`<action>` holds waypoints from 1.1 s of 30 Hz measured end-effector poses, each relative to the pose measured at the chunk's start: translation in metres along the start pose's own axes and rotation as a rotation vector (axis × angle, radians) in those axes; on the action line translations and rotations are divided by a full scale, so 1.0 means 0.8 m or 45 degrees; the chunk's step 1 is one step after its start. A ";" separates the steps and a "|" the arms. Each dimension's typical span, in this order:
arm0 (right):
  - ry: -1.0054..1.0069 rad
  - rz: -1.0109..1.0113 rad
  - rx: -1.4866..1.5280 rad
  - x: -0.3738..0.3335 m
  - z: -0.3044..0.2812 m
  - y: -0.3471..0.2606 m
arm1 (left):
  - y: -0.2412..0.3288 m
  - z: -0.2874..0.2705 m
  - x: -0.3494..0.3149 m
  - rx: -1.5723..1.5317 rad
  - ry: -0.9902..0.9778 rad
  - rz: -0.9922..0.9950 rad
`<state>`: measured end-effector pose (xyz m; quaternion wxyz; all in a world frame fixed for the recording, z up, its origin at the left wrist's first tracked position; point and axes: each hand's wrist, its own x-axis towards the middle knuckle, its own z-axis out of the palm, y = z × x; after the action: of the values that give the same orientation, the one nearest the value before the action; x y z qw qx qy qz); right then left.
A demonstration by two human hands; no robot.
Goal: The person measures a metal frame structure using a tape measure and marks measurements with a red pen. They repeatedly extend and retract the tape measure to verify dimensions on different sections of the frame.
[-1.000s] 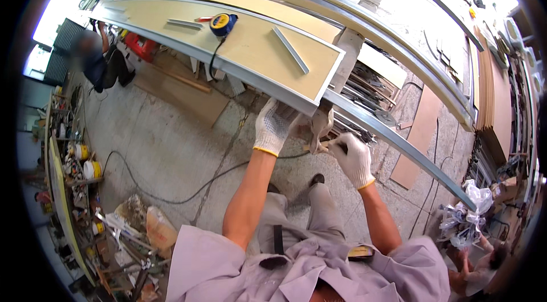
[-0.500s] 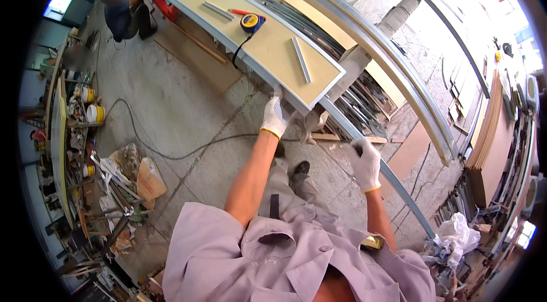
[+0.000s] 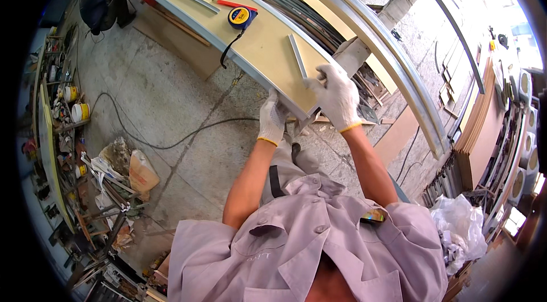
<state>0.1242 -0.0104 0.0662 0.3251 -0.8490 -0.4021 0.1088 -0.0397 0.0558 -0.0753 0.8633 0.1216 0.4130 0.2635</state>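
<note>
A long cream panel (image 3: 266,54) with a pale metal edge frame runs from the far left toward me. My left hand (image 3: 272,118), in a white knit glove, is closed on its left edge near the close end; some fingers are hidden beneath. Over the near right corner is my gloved right hand (image 3: 339,97), its fingers bent and apart, with nothing visible in them. Its fingertips reach the panel beside a short metal strip (image 3: 297,56). Farther up the panel lie a blue and yellow tape measure (image 3: 240,16), a red pencil (image 3: 235,4) and another metal strip (image 3: 200,2).
Long metal-edged lengths (image 3: 393,57) curve past on the right. A black cable (image 3: 171,145) crosses the concrete floor. Scraps and a torn bag (image 3: 142,174) lie at left. Stacked brown boards (image 3: 476,125) stand at right. Another person (image 3: 102,8) crouches at far left.
My right hand has moved up and left from beside the panel to over its near corner. My left hand stays on the edge. The view has shifted slightly.
</note>
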 end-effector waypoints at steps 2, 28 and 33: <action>-0.014 -0.039 -0.071 0.018 0.024 -0.011 | -0.005 -0.013 0.004 -0.010 0.017 0.010; -0.647 0.686 1.307 -0.084 -0.074 0.104 | -0.021 -0.006 0.021 -0.025 0.066 0.186; -0.492 0.365 0.801 -0.073 -0.070 0.083 | -0.014 0.024 0.005 -0.006 0.150 0.150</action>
<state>0.1518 -0.1117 0.0622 0.4691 -0.7194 -0.2804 0.4286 -0.0188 0.0485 -0.0705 0.8207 0.1277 0.4547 0.3216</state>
